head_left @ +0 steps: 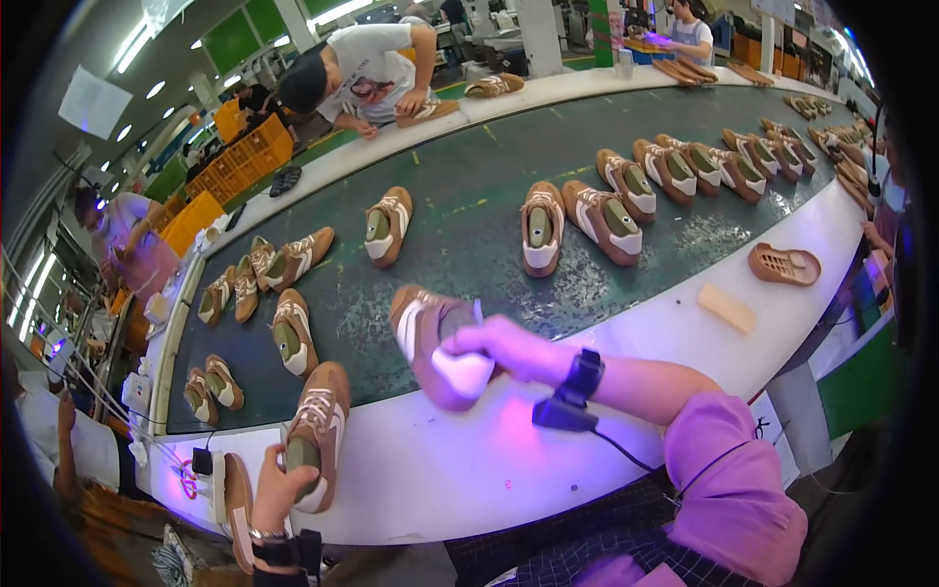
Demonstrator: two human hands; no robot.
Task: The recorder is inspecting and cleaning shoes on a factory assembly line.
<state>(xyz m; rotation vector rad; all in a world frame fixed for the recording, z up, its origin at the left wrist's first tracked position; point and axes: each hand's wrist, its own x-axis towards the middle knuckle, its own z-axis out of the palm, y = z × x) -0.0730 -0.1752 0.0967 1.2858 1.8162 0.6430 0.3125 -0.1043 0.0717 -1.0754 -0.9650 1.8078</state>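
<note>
Brown sneakers with white stripes and white heels are in both of my hands. My right hand (514,347) grips one sneaker (421,333) by its heel opening, over the near edge of the green conveyor belt; this shoe is slightly blurred. At the lower left, my left hand (284,484) is closed on the heel of another sneaker (323,406), its toe pointing away from me. A green insert shows inside that shoe. Beside my left hand a brown sole (238,499) stands on edge. Both wrists wear dark bands, with a small black device at the right one.
A green belt (469,132) carries several matching sneakers (602,220) in a row toward the far right. More sneakers (291,333) sit at its left end. On the white ledge (606,470) lie a brown sole (784,264) and a beige block (726,307). A co-worker (362,73) leans over the far side.
</note>
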